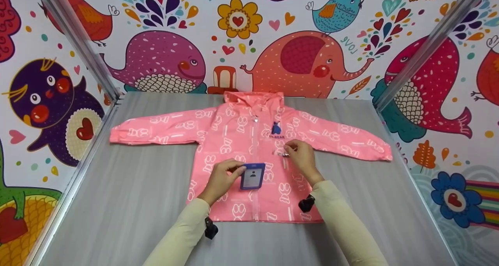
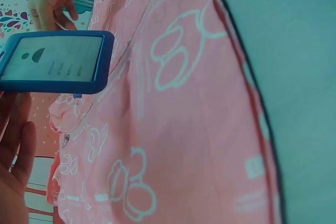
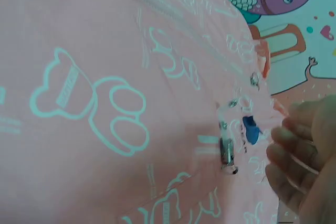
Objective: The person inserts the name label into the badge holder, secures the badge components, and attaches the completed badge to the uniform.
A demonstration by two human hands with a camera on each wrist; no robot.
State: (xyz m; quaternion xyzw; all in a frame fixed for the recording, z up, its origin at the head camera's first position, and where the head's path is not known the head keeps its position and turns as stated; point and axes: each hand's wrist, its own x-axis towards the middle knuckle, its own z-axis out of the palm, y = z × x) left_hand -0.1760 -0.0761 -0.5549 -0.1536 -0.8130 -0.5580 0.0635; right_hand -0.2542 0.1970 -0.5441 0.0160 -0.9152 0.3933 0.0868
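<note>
A pink hooded jacket [image 1: 234,141] lies spread on the table with both sleeves out, zip up the middle. My left hand [image 1: 226,176] pinches a blue badge holder [image 1: 252,176] by its upper left corner, over the jacket front. A white card with a dark person icon shows in it. My right hand [image 1: 302,156] is over the right side of the chest, fingers loosely bent. Beside its fingertips a metal badge clip [image 3: 227,153] with a clear strap [image 3: 222,119] lies over the jacket. The right wrist view shows a gap between the fingers [image 3: 281,153] and clip.
The grey table [image 1: 148,188] has wall panels [image 1: 175,20] with cartoon animals behind it and at both sides. Metal posts [image 1: 78,39] stand at the corners. A blue bear print [image 1: 276,128] marks the jacket's chest.
</note>
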